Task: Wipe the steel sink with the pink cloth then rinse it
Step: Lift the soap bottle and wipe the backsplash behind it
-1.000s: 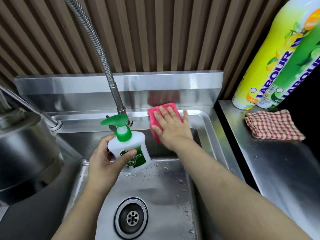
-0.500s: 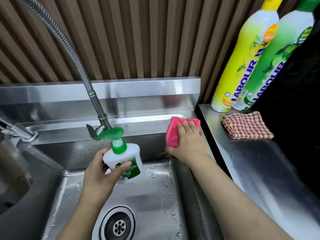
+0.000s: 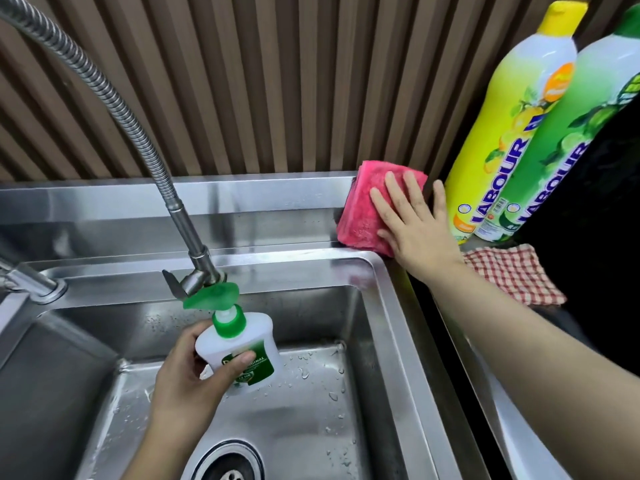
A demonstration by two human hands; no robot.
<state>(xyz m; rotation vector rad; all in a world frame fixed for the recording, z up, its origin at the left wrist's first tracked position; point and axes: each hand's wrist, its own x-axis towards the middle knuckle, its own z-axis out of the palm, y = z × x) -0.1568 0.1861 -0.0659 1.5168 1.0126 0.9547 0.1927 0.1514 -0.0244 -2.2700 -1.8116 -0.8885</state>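
- Pink cloth (image 3: 367,209) is at the far right corner of the sink (image 3: 388,306), folded into a thick pad and held upright against the steel back panel (image 3: 242,209), with its lower edge on the far rim.
- Right hand (image 3: 415,230) lies flat on the cloth with straight, spread fingers (image 3: 394,188) pressing it to the panel. It is released, not clenched. The cloth shows to the left of the fingers and beyond them, while the thumb sticks out to the right, off the cloth.
- Left hand (image 3: 187,379) is over the basin, nearer and to the left, well apart from the cloth. It grasps a white soap bottle (image 3: 242,348) with a green pump, thumb across the label.
- The pump head sits just below the end of the tap hose (image 3: 138,126), which arches in from the far left.
- Water drops dot the basin floor, and the drain (image 3: 228,462) is at the near edge of view.
- A yellow bottle (image 3: 502,133) and a green bottle (image 3: 561,150) stand side by side on the counter right of the sink, just beside the right thumb.
- A red checked cloth (image 3: 512,275) lies in front of those bottles, partly behind the right wrist.
- A brown slatted wall (image 3: 277,81) rises behind the panel.
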